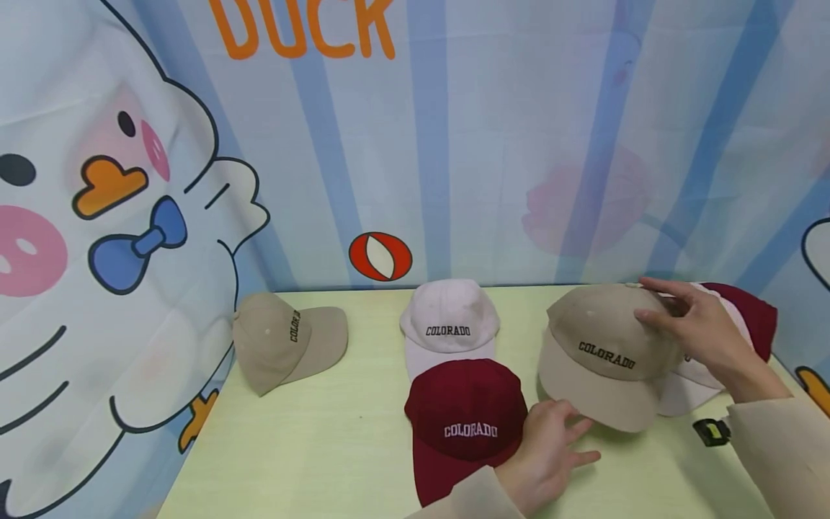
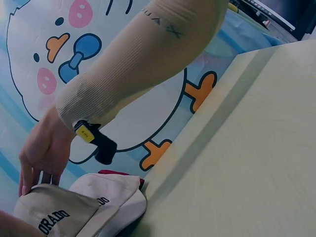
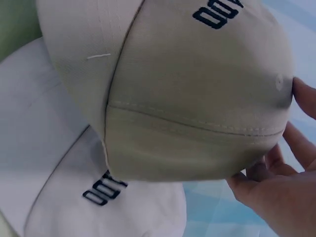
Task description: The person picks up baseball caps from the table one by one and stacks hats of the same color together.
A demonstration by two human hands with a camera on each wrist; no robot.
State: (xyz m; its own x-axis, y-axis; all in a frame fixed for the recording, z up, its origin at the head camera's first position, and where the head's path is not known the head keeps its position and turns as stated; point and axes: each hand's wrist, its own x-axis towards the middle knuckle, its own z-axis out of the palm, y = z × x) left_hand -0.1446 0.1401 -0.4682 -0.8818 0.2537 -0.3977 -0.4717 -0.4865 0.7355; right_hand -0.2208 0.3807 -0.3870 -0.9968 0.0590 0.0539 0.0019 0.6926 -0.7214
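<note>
My right hand point(image 1: 703, 331) grips a beige baseball cap point(image 1: 603, 339) by its crown, thumb on the near side and fingers at the back edge. The cap's brim points toward me and down, with "COLORADO" across the front. My left hand point(image 1: 541, 450) is at the lower left of that brim, fingers spread and fingertips right at its edge. Beside this hand lies a dark red cap point(image 1: 470, 407), partly covered by it. A white cap point(image 3: 98, 207) sits behind the beige one, and a second dark red cap point(image 1: 748, 317) shows behind that.
Another white cap point(image 1: 450, 317) stands at the table's back, its brim overlapped by the near red cap. A second beige cap point(image 1: 272, 342) lies at the left, brim to the right. A printed duck backdrop point(image 1: 454, 144) rises behind the pale yellow table point(image 1: 311, 454).
</note>
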